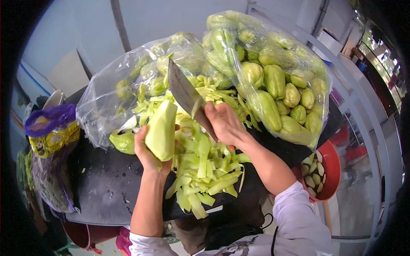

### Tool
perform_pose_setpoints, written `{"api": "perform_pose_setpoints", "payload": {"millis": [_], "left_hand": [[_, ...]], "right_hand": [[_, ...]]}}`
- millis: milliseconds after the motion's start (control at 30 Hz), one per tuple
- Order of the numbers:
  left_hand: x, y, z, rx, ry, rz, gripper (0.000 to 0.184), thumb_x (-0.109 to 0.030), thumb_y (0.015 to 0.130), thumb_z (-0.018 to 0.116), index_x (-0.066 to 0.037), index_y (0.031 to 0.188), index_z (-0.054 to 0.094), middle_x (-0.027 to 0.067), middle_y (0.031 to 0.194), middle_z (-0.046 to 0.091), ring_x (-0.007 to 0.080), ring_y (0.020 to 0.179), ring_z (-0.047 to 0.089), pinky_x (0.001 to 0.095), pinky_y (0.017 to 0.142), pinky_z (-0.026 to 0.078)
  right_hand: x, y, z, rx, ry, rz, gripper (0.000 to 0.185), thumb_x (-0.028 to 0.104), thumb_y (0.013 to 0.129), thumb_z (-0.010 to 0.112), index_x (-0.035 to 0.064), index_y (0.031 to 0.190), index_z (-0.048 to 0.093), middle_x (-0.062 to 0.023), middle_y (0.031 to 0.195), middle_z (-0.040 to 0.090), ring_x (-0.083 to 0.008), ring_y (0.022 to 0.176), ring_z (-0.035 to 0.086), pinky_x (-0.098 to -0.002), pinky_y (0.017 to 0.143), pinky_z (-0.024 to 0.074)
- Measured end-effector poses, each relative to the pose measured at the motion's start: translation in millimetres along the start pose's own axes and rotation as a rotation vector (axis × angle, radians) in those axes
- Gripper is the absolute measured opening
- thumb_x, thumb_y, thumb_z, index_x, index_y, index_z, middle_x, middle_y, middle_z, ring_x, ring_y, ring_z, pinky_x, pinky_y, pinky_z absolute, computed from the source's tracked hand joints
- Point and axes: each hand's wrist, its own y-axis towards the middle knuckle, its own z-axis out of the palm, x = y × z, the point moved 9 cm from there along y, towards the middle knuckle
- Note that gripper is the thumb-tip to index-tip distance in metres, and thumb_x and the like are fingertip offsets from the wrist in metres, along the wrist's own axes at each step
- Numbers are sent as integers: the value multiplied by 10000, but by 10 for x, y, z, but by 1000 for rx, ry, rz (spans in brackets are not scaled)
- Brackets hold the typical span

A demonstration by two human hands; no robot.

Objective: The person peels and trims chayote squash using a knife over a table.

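My left hand (149,150) is wrapped round a peeled, pale green chayote (162,131), held upright above the dark table (102,183). My right hand (224,122) grips a wide-bladed knife (186,91) near its lower end; the blade points up and to the left, just right of the chayote, with a bit of peel stuck to it. Beneath and between both hands lies a heap of green peel strips (205,170). One unpeeled chayote (124,142) rests on the table, left of my left hand.
Two clear plastic bags of chayotes, one at the back left (100,100) and a fuller one at the right (273,85), stand behind the peels. A red bucket (334,170) with cut pieces is below right. A purple-topped mesh bag (53,170) sits at the left edge.
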Motion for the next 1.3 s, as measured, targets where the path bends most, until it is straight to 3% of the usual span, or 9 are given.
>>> {"api": "perform_pose_setpoints", "payload": {"millis": [333,433,667,700,800,833,967,1167,1300], "left_hand": [[40,39,-1,27,25,-4,571,-535,873,460,-66,1162,608,151,938,681,197,699,612,287,571,464],[28,19,26,20,22,0,578,-539,871,458,-61,1159,610,143,940,682,189,699,613,282,565,464],[38,50,7,79,-129,-70,615,-523,909,408,-32,1251,548,218,1018,649,240,705,591,289,578,464],[35,53,25,81,-145,-73,596,-497,922,395,-30,1262,542,222,1026,647,246,702,589,300,583,467],[25,85,-12,158,-198,-77,560,-418,950,376,-6,1307,504,264,1065,623,280,725,604,321,622,532],[70,106,-34,172,-292,-131,582,-424,949,367,6,1323,483,283,1076,614,312,758,621,337,652,561],[73,120,8,294,-525,-207,662,-482,957,361,37,1362,425,339,1093,586,380,839,654,347,724,616],[15,90,50,395,-493,-153,637,-522,954,370,-24,1335,483,290,1094,600,312,797,618,338,678,524],[-3,120,39,317,-458,-109,566,-476,970,363,-46,1309,508,263,1153,589,295,910,583,326,724,475]], "right_hand": [[-9,-26,-48,91,-21,112,871,856,792,415,55,454,447,-5,441,407,-133,472,420,-353,488,351],[-130,66,-93,-27,-66,78,829,762,891,366,25,523,456,-74,511,455,-195,545,448,-433,590,385],[-174,183,-116,-29,7,-57,713,658,976,333,41,655,486,-27,567,440,-149,589,462,-355,574,409],[-168,133,-62,37,194,58,555,537,989,440,49,738,518,-6,617,501,-113,612,534,-301,532,461],[-131,151,-3,142,242,1,344,367,960,537,58,809,533,-9,693,563,-100,642,582,-265,509,494],[-125,97,13,207,308,103,180,221,898,601,56,893,529,-20,739,588,-105,639,576,-261,512,480],[-220,133,79,233,545,62,234,84,891,600,54,1067,449,-35,790,601,-103,630,578,-264,502,471],[-53,77,140,244,546,3,235,87,965,556,59,1146,408,-60,780,582,-129,577,570,-289,509,497],[-10,59,177,261,569,-9,219,115,997,537,76,1138,375,-65,760,569,-128,541,552,-291,494,485]]}}
